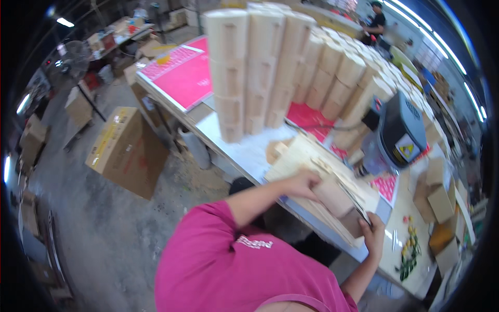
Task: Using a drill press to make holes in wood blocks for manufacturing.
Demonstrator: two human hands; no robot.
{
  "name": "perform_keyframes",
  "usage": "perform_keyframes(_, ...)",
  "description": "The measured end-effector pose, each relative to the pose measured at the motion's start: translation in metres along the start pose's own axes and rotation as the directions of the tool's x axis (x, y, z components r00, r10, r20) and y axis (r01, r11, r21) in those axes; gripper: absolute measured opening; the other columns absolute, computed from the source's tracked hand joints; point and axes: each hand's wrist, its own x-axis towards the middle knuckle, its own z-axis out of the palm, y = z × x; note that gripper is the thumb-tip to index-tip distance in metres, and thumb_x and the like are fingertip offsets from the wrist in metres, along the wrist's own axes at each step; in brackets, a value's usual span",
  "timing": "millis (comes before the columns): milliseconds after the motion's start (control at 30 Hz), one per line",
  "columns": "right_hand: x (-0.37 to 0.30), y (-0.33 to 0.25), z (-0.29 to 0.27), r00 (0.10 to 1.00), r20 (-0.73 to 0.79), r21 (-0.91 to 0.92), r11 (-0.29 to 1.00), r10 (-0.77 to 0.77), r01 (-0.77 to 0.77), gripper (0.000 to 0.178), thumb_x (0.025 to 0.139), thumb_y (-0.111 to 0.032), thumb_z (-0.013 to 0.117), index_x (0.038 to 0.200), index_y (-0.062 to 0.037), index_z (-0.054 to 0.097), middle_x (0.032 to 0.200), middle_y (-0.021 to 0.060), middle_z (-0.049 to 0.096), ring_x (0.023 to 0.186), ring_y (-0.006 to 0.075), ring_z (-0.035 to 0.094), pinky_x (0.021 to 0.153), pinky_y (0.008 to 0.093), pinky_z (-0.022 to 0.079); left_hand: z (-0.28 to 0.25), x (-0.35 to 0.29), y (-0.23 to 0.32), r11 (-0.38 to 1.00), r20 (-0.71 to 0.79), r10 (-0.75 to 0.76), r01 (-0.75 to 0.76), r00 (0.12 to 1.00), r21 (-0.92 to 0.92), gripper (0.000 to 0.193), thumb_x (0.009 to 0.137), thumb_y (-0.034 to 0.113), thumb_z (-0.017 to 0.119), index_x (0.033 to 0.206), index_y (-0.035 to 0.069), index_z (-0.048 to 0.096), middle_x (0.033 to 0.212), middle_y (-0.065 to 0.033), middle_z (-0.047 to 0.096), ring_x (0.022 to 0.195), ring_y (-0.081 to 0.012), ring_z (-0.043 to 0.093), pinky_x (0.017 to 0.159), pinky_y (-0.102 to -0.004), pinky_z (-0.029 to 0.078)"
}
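Note:
In front of me, my left hand point(304, 184) has its fingers closed round the near-left end of a light wooden piece point(332, 197), boxy or rounded in shape. At its other end my right hand point(372, 234) is closed on the edge, thumb uppermost, next to a darker brown face. A thin dark line runs along the piece's far side; blur hides what it is. The piece lies over a pale wooden board point(293, 158) with small wood strips on it. Just beyond stands a black-topped power tool point(397, 130) with a yellow warning sticker and a clear lower part.
Tall stacks of pale wooden cylinders point(228, 73) crowd the table's far side, on pink printed sheets point(182, 78). Cardboard pieces point(442, 203) and a string of green and yellow bits point(410, 252) lie right. A carton point(127, 151) stands on the floor left. A person point(375, 23) is far back.

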Motion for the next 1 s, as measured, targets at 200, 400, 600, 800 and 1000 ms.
perform_keyframes(200,-0.027,0.0,0.022,0.908,0.292,0.347,0.851,0.301,-0.394,0.024,0.078,-0.02,0.063,0.087,0.0023,0.062,0.066,-0.0014,0.053,0.063,0.0076,0.047,0.055,0.0227,0.037,-0.116,-0.067,0.029,0.851,-0.178,-0.474,0.397,0.862,-0.344,0.029,0.064,0.021,0.074,0.084,0.003,0.063,0.077,-0.0002,0.061,0.073,-0.0077,0.055,0.064,-0.0231,0.045)
perform_keyframes(400,-0.032,0.005,0.051,0.885,0.303,0.29,0.85,0.354,-0.44,0.023,0.079,-0.02,0.063,0.086,0.002,0.062,0.066,-0.0037,0.052,0.06,0.0044,0.043,0.051,0.0209,0.033,-0.142,-0.091,0.043,0.432,-0.165,-0.728,0.258,0.665,-0.865,0.036,0.077,0.025,0.062,0.106,0.005,0.055,0.097,-0.0078,0.061,0.081,-0.0167,0.061,0.07,-0.0319,0.05)
perform_keyframes(600,-0.029,-0.005,0.045,0.93,0.21,0.388,0.848,0.302,-0.363,0.024,0.08,-0.021,0.065,0.087,0.0017,0.062,0.066,-0.0036,0.053,0.06,0.0037,0.043,0.051,0.0204,0.032,-0.14,-0.122,0.043,0.335,-0.164,-0.801,0.204,0.576,-0.92,0.04,0.073,0.027,0.064,0.106,0.005,0.055,0.097,-0.0087,0.061,0.086,-0.0194,0.06,0.074,-0.0376,0.049)
perform_keyframes(800,-0.035,0.017,0.044,0.925,0.173,0.401,0.833,0.339,-0.381,0.024,0.08,-0.022,0.064,0.088,0.0004,0.062,0.068,-0.0044,0.054,0.061,0.0037,0.043,0.052,0.0198,0.032,-0.191,-0.165,0.057,0.698,-0.411,-0.707,0.474,0.576,-0.537,0.032,0.064,0.023,0.074,0.084,0.0,0.063,0.076,-0.0066,0.062,0.068,-0.0146,0.058,0.064,-0.0274,0.046)
perform_keyframes(1000,-0.032,0.022,0.047,0.91,0.225,0.46,0.786,0.347,-0.413,0.023,0.081,-0.023,0.064,0.087,-0.0011,0.062,0.07,-0.0042,0.055,0.063,0.0047,0.044,0.056,0.0198,0.033,-0.25,-0.18,0.077,0.626,-0.756,-0.497,0.779,0.426,0.028,0.033,0.056,0.023,0.078,0.07,-0.001,0.061,0.065,-0.0061,0.059,0.059,-0.0129,0.055,0.052,-0.0267,0.042)
